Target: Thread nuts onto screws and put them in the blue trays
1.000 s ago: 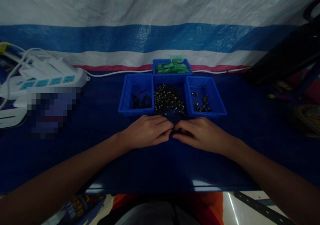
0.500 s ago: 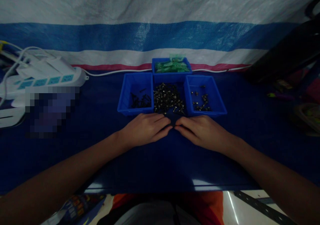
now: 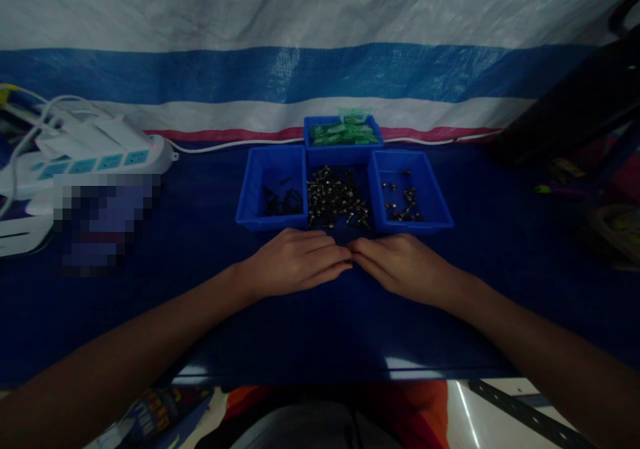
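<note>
My left hand (image 3: 305, 260) and my right hand (image 3: 397, 264) meet fingertip to fingertip just above the blue table, in front of a pile of small metal screws (image 3: 335, 196). Both are closed in a pinch; whatever lies between the fingertips is too small and dark to make out. Left of the pile stands a blue bin (image 3: 273, 221) with dark screw-like pieces (image 3: 283, 200) in it. On the right, another blue bin (image 3: 434, 192) contains several shiny metal pieces (image 3: 407, 202).
Behind the pile, a third blue bin (image 3: 345, 148) holds green plastic packets (image 3: 345, 132). A white power strip (image 3: 110, 159) with cables lies at the left. A dark bulky object (image 3: 565, 109) leans at the back right. The table's front edge (image 3: 320, 377) runs near my body.
My left hand has moved slightly right, so the fingertips of both hands now touch where a small gap was. The bins and the pile look the same.
</note>
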The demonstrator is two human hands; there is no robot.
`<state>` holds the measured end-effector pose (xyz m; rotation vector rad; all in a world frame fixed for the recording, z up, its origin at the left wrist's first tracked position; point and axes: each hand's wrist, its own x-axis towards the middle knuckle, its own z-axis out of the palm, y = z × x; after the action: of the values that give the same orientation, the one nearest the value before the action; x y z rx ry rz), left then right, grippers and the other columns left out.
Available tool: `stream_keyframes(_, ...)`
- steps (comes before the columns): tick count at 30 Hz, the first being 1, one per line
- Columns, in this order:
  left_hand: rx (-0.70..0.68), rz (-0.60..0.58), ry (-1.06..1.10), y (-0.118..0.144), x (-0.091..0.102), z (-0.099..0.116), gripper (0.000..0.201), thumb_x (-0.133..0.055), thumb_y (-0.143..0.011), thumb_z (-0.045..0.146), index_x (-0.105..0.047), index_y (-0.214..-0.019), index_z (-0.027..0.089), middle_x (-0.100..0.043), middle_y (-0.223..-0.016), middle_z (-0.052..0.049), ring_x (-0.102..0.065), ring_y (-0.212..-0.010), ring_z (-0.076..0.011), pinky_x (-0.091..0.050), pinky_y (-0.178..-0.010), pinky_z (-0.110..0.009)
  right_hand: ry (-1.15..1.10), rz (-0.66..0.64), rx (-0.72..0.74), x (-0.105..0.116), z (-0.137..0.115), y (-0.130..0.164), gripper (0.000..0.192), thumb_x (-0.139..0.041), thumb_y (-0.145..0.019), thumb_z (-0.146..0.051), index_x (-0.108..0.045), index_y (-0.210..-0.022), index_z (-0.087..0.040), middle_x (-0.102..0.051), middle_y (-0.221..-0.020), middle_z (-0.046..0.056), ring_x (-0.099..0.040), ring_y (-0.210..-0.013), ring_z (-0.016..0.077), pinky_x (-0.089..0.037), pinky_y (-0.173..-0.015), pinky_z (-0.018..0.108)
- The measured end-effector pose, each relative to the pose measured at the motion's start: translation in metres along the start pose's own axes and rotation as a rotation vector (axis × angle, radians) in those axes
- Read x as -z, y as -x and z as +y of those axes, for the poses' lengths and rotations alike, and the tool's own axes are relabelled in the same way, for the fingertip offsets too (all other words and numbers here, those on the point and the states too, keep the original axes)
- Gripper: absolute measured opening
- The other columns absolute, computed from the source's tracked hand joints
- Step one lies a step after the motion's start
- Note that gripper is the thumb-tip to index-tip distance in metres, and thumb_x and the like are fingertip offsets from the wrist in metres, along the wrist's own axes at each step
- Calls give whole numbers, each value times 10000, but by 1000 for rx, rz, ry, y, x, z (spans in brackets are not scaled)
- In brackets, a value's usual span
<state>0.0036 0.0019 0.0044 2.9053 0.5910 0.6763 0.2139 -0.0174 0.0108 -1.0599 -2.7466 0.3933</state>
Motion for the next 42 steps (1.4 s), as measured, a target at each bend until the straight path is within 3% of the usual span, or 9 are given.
stream_keyframes(8, -71, 47, -87, 5, 0, -3, 201, -490, -856, 252, -557, -1020, 157, -617, -735, 10, -550, -640, -93, -434, -564, -210, -3, -28, -13, 3, -2, -1, 210, -342, -918, -277, -495, -839, -158, -574, -678, 1, -539, -587, 97, -336, -547, 224)
stream_keyframes(12, -44, 78, -135, 6, 2, -7, 216, -495, -853, 235, -558, -1041, 151, -623, -721, 7, -557, -614, -82, -434, -546, -192, 52, -20, -38, 6, -1, -1, 245, -329, -920, -284, -510, -815, -157, -576, -662, 4, -544, -568, 108, -343, -544, 236)
stream_keyframes(24, -99, 58, -60, 9, 0, -9, 283, -494, -857, 219, -508, -1138, 186, -542, -626, 38, -506, -563, -70, -392, -485, -192, -54, 3, -82, 5, 1, 0, 225, -386, -901, -307, -461, -1053, -159, -625, -809, 26, -598, -648, 117, -403, -569, 220)
stream_keyframes(29, -82, 60, -33, 8, 0, -10, 278, -486, -862, 235, -515, -1137, 203, -544, -621, 39, -513, -561, -69, -393, -489, -188, 7, -12, 26, 3, 2, 0, 223, -332, -918, -268, -518, -865, -157, -583, -679, 2, -557, -590, 106, -375, -547, 227)
stream_keyframes(33, 5, 99, -49, 6, -1, -9, 224, -490, -862, 251, -555, -1059, 168, -597, -680, 24, -539, -573, -67, -411, -520, -186, 41, 20, 13, 4, 2, 1, 254, -325, -923, -290, -535, -879, -153, -594, -705, 8, -569, -623, 111, -393, -580, 231)
stream_keyframes(42, 12, -79, -108, 3, -6, -5, 214, -394, -896, 299, -570, -907, 178, -589, -659, 25, -548, -582, -87, -386, -511, -209, 36, 90, 47, 5, -3, 3, 290, -323, -922, -278, -583, -908, -148, -633, -753, 28, -600, -686, 121, -426, -650, 239)
